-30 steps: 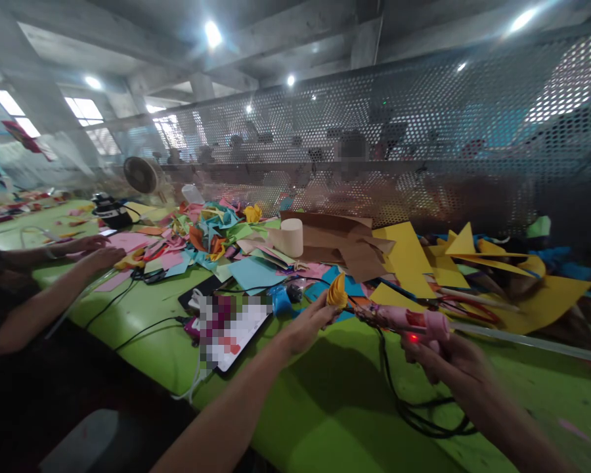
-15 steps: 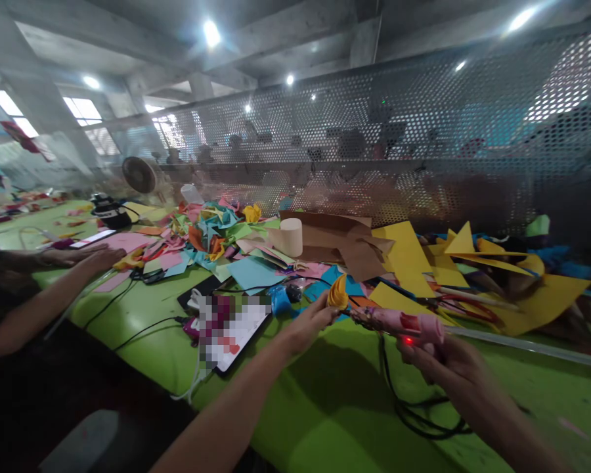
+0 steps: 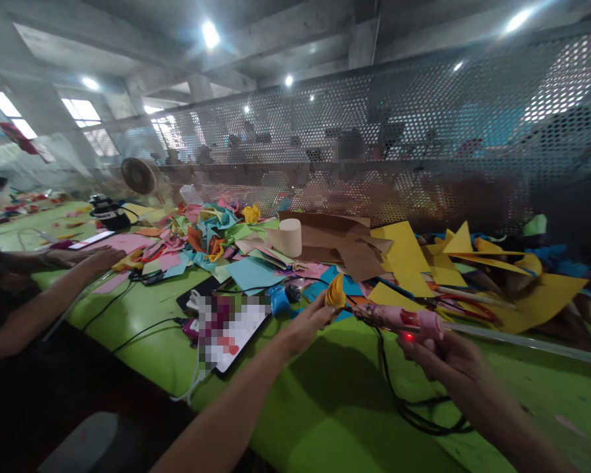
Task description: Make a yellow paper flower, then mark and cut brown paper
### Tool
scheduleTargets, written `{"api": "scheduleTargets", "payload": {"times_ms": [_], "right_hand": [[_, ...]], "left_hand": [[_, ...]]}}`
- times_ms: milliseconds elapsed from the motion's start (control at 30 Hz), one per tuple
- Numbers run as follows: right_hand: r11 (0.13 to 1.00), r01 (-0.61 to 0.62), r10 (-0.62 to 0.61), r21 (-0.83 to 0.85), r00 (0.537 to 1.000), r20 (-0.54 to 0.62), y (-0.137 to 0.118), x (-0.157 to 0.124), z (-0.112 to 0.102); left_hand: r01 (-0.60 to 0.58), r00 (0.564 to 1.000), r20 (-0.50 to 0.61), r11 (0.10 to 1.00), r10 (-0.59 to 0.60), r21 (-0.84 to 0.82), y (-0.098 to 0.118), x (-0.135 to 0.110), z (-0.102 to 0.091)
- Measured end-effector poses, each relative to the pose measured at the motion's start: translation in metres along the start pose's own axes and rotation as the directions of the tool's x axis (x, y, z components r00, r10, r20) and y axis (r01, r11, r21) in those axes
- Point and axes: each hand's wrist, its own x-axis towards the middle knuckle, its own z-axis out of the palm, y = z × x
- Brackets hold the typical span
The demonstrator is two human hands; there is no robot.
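While yellow folded paper point(image 3: 335, 293) is pinched by L hand point(image 3: 311, 326) above table point(image 3: 345, 387), pink glue gun point(image 3: 426, 323) is grasped by R hand point(image 3: 450, 361), tip v. close; L hand could be burned if gun is jerked, e.g. by snagged black cord point(image 3: 408, 415).

On the green flat table point(image 3: 325, 414) lies the white rectangular device point(image 3: 241, 335). To the right of it is the yellow curled paper piece point(image 3: 335, 293), then the pink tubular glue gun point(image 3: 396, 318). Behind them stands the cream cylindrical roll point(image 3: 290, 238), before the grey perforated screen point(image 3: 408, 125).
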Motion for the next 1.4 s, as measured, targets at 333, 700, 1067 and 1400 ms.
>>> {"api": "scheduleTargets", "payload": {"times_ms": [333,700,1067,1400], "right_hand": [[1.000,0.011,-0.011,0.005,0.999,0.040,-0.014,-0.004,0.003],[0.999,-0.008,0.008,-0.034,1.000,-0.010,0.000,-0.001,0.001],[1.000,0.021,-0.021,0.003,1.000,-0.010,-0.002,0.000,0.000],[0.990,-0.101,0.104,0.100,0.994,-0.023,0.010,0.007,-0.003]], "left_hand": [[0.020,0.999,-0.030,0.999,-0.019,0.045,0.009,0.000,0.005],[0.014,1.000,-0.006,1.000,-0.014,-0.004,0.003,0.001,0.002],[0.011,1.000,-0.024,1.000,-0.011,-0.014,-0.001,0.002,0.001],[0.002,0.999,-0.038,0.996,-0.006,-0.091,0.001,0.005,-0.002]]}}
